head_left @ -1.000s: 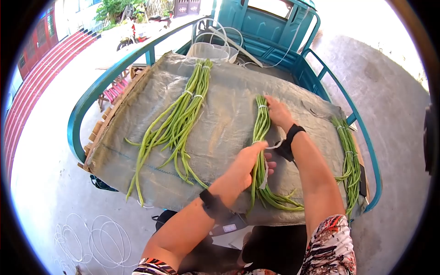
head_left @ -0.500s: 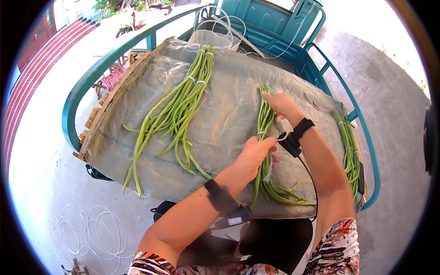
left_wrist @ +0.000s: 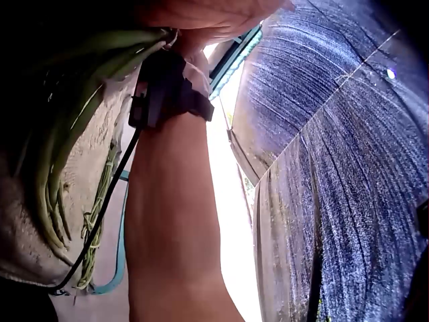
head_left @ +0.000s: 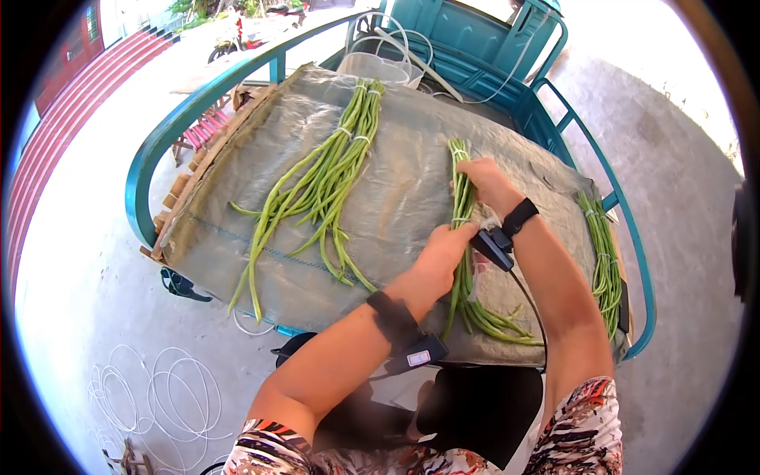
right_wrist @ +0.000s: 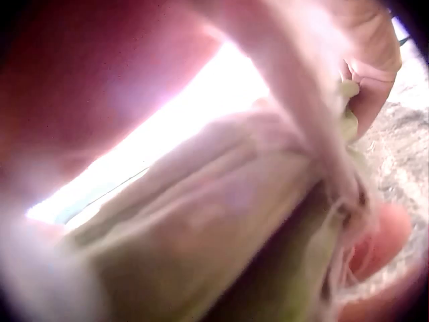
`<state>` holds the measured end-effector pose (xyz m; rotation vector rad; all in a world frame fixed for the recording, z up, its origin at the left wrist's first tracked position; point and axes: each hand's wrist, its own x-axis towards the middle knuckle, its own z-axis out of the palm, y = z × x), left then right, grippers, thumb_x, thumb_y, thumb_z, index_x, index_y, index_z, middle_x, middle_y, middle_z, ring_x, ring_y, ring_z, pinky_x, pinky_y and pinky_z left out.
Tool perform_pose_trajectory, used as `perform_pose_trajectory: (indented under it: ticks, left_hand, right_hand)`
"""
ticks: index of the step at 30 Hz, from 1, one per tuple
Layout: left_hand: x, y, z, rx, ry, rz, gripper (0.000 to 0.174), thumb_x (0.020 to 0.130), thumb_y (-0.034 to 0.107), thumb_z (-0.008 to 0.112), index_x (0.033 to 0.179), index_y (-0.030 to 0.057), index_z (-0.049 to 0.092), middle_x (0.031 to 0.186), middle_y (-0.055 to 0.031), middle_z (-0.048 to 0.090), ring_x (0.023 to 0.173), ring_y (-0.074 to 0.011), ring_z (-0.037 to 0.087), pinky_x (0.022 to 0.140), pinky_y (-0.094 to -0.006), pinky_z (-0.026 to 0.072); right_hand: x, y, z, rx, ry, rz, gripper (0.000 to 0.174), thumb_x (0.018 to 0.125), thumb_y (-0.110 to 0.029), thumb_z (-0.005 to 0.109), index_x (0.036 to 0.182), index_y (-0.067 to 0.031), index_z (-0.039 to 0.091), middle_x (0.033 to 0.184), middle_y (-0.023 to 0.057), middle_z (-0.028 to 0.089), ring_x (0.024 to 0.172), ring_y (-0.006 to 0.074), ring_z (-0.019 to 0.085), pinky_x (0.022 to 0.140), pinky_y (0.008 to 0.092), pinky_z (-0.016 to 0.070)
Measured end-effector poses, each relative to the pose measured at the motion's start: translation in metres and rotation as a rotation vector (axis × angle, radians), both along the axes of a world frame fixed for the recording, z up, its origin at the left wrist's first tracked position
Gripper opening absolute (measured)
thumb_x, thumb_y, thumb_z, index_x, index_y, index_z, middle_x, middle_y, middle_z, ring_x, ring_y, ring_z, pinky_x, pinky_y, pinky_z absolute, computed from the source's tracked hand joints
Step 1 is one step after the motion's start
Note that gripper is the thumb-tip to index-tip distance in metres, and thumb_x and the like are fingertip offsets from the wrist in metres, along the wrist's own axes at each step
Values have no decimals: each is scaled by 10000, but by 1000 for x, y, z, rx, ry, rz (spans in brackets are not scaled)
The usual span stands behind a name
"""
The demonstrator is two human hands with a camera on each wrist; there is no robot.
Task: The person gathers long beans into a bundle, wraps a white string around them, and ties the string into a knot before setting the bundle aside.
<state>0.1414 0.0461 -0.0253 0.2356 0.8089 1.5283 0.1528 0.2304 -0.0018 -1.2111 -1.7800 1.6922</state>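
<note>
A bundle of long green beans (head_left: 461, 202) lies on the grey sheet, tied near its top and around its middle. My left hand (head_left: 445, 255) grips it at mid-length, thumb over the stalks. My right hand (head_left: 486, 184) holds the upper part from the right, its fingers partly hidden behind the beans. A whitish strip hangs by the lower stalks. In the left wrist view the beans (left_wrist: 90, 100) curve down beside the right forearm. Blurred beans (right_wrist: 201, 221) fill the right wrist view, with the left hand (right_wrist: 365, 54) at upper right.
Two tied bean bundles (head_left: 336, 158) spread at the left of the sheet (head_left: 408, 174); another bundle (head_left: 603, 265) lies along the right edge. Blue-green rails (head_left: 141, 186) flank the cart bed. A clear tub (head_left: 380, 70) stands at the back. Coiled white cord (head_left: 158, 392) lies on the ground.
The left hand has moved up the bundle, nearer the right hand. The right hand has shifted slightly down from the bundle's top. The camera view has also shifted.
</note>
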Motion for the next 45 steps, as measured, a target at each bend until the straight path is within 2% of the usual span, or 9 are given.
perform_pose_trajectory:
  ticks: [1, 8, 11, 14, 20, 29, 38, 44, 45]
  left_hand:
    - [-1, 0, 2, -15, 21, 29, 177, 893, 108, 536, 1006, -21, 493, 750, -117, 598, 586, -236, 617, 531, -360, 521]
    - [-8, -7, -11, -26, 549, 149, 312, 766, -24, 611, 1046, -19, 472, 796, -133, 592, 585, -225, 600, 538, -353, 500]
    - [-11, -18, -9, -85, 982, 160, 450, 737, -20, 615, 1142, -34, 419, 841, -142, 588, 693, -245, 609, 627, -358, 502]
    - [-20, -28, 4, -137, 873, 21, 660, 716, -21, 604, 1305, -52, 308, 938, -198, 585, 839, -295, 595, 742, -362, 485]
    - [-29, -50, 11, 6, 1296, 277, 808, 744, -33, 538, 1439, -37, 127, 1157, -316, 474, 1066, -413, 495, 913, -415, 410]
    - [-56, -40, -7, -1, 1198, 316, 676, 763, -9, 514, 1398, -28, 284, 1203, -291, 479, 1090, -417, 481, 944, -406, 389]
    - [-71, -40, 8, -93, 359, 411, 590, 837, 90, 550, 1391, 71, 346, 1134, -105, 540, 1013, -181, 522, 857, -301, 424]
    - [-84, -52, 27, -33, -14, 490, 614, 813, 126, 550, 1393, 75, 355, 1121, -83, 538, 981, -157, 513, 834, -297, 425]
    - [-86, -52, 25, -36, -12, 468, 627, 818, 126, 546, 1403, 46, 335, 1193, -91, 515, 1060, -164, 492, 908, -297, 390]
  right_hand:
    - [-4, 4, -1, -124, 51, 27, 135, 881, -67, 532, 941, 54, 520, 778, 175, 598, 643, 291, 618, 558, 433, 543]
    - [-15, 1, 15, -234, 247, 55, 196, 936, -119, 490, 1033, 52, 487, 843, 170, 607, 717, 294, 624, 673, 427, 553]
    - [-28, 4, 23, -201, 255, 26, 182, 943, -109, 480, 1017, 56, 498, 853, 168, 610, 732, 271, 628, 671, 398, 559]
    - [-39, 1, 29, -51, 239, 28, 180, 940, -102, 487, 995, 68, 509, 850, 168, 610, 724, 263, 631, 661, 369, 561]
    - [-72, 8, 14, 19, 383, -22, 148, 925, -76, 512, 970, 64, 529, 834, 173, 607, 698, 269, 630, 629, 368, 553]
    - [-120, 21, -11, 117, 392, 59, 165, 917, -82, 534, 964, 75, 527, 796, 160, 615, 646, 229, 624, 597, 335, 537]
    - [-164, 17, -27, 227, 418, 39, 150, 894, -85, 548, 930, 59, 523, 746, 149, 615, 594, 210, 613, 532, 326, 504]
    - [-199, 48, -49, 387, 328, -25, 117, 853, -70, 579, 868, 43, 551, 709, 121, 603, 573, 199, 589, 507, 342, 468]
    - [-199, 51, -50, 479, 196, -6, 112, 840, -71, 592, 864, 36, 573, 721, 96, 604, 579, 180, 567, 523, 340, 448]
